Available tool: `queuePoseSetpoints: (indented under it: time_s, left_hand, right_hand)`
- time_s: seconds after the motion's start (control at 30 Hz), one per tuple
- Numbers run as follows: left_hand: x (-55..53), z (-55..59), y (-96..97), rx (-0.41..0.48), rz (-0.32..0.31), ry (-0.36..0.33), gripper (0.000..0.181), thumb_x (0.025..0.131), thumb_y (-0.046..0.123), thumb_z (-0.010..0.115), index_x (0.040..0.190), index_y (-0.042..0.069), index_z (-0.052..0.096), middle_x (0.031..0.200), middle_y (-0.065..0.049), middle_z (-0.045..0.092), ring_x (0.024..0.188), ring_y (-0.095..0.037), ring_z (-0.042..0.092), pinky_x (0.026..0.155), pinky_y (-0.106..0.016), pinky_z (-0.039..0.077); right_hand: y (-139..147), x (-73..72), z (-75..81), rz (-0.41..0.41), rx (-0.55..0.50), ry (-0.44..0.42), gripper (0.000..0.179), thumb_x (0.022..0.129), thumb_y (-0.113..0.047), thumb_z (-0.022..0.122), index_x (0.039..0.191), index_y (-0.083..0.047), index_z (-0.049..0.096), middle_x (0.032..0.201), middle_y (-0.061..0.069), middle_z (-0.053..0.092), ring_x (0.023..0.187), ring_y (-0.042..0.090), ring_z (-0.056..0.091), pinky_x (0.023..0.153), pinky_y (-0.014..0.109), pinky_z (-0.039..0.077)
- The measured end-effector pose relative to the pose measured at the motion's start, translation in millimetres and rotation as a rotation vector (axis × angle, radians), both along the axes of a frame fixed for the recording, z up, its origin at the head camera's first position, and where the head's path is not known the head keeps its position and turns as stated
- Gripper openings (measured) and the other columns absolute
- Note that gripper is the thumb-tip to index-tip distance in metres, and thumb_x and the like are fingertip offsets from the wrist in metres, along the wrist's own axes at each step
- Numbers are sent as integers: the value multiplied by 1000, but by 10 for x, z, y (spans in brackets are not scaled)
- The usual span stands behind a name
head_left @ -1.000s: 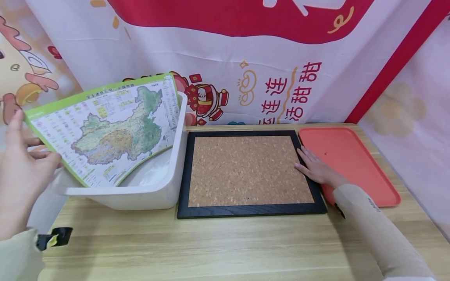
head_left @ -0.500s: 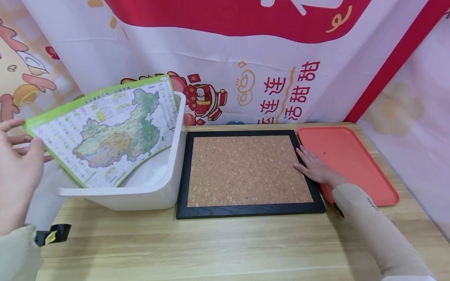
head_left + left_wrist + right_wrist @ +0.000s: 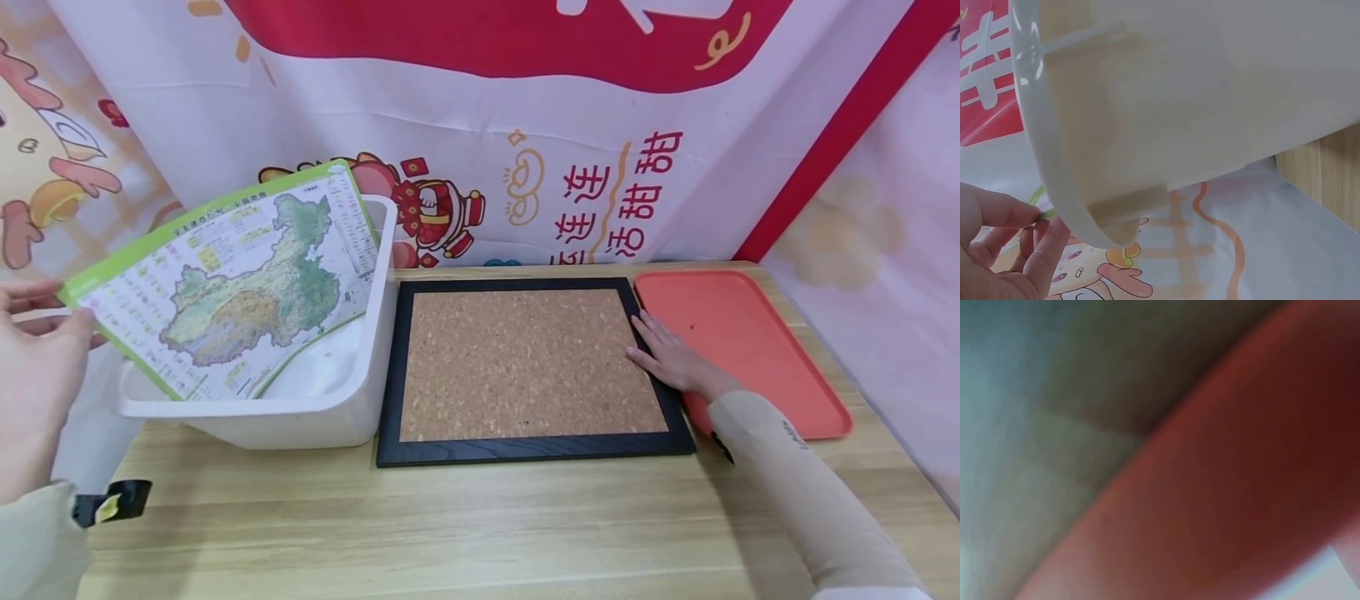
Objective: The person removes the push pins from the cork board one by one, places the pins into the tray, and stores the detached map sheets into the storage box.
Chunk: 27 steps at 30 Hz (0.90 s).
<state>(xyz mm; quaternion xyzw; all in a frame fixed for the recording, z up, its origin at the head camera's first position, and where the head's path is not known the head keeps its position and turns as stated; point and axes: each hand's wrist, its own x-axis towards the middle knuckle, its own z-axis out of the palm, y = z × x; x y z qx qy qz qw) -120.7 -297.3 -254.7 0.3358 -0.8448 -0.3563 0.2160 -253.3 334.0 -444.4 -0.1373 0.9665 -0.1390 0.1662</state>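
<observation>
My left hand pinches the upper left corner of a map sheet with a green border between thumb and fingers. The sheet leans, slightly bowed, in a white plastic bin, its lower part down inside the rim. From below, the left wrist view catches the fingers on the sheet's green edge beside the bin wall. On the right, my right hand rests with extended fingers on the right edge of a black-framed cork board; the right wrist view is blurred and hides this contact.
A coral-red tray lies directly right of the cork board, under my right wrist. The bin stands close against the board's left side. All of it is on a wooden table, with a printed cloth hanging behind.
The left fingers have shifted from a wider hold on the map's left edge to a pinch at its corner. That corner has come down, and the sheet has tilted a little; the right hand stays put.
</observation>
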Motion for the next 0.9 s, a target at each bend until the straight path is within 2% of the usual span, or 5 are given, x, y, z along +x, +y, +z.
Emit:
queuePoseSetpoints:
  time_s: [0.23, 0.33, 0.47, 0.73, 0.9]
  left_hand:
    - [22, -51, -66, 36, 28, 65, 34, 99, 31, 41, 132, 31, 48, 90, 29, 32, 68, 14, 39, 51, 4, 35]
    - [22, -64, -88, 83, 32, 98, 22, 98, 26, 42, 116, 37, 50, 90, 28, 33, 66, 14, 41, 51, 3, 36]
    - [31, -42, -65, 140, 29, 128, 21, 98, 20, 42, 101, 41, 45, 90, 25, 35, 66, 13, 42, 50, 3, 37]
    - [24, -39, -77, 127, 29, 125, 18, 98, 29, 43, 112, 41, 45, 89, 27, 36, 67, 13, 42, 52, 4, 35]
    - [11, -96, -162, 88, 60, 125, 28, 99, 39, 43, 126, 43, 46, 98, 32, 39, 80, 15, 40, 62, 0, 35]
  right_hand:
    - [-12, 13, 20, -5, -5, -11, 79, 99, -58, 29, 154, -9, 0, 161, 20, -5, 147, 43, -4, 115, 65, 1]
    - [-17, 20, 24, -3, -5, -10, 79, 99, -57, 29, 154, -8, 0, 161, 20, -5, 147, 43, -3, 115, 64, 2]
    - [-15, 21, 18, -6, -6, -13, 80, 99, -58, 29, 154, -9, 0, 161, 20, -5, 147, 43, -3, 115, 65, 1]
    - [-2, 12, 15, -15, -8, -24, 82, 98, -60, 29, 154, -10, -2, 161, 20, -7, 147, 44, -4, 114, 66, 0]
    - [2, 6, 5, -16, 3, -19, 83, 97, -62, 29, 155, -10, -1, 161, 19, -6, 147, 43, -3, 114, 66, 1]
